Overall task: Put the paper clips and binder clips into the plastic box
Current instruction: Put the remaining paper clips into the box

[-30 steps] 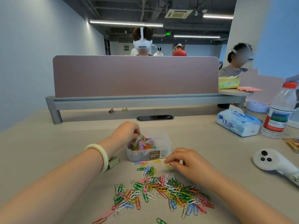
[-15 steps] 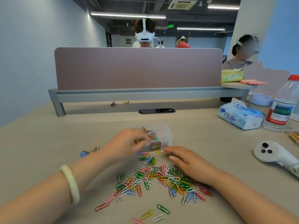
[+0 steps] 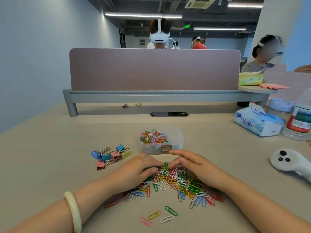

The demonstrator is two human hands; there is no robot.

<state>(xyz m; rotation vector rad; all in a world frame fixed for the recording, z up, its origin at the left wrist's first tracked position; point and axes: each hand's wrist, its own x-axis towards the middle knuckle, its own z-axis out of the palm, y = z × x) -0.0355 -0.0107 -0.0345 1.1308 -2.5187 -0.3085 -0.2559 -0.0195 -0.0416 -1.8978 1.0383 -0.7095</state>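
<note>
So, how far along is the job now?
Done: some paper clips lie in the box. In hand: left hand and right hand rest on the loose pile. Left: that pile, four stray clips and the binder clips left of the box.

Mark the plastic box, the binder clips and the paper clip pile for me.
plastic box (image 3: 177, 147): head view, clear front wall.
binder clips (image 3: 104, 157): head view, blue clip's body mid-cluster.
paper clip pile (image 3: 178, 182): head view, middle of the heap.
</note>
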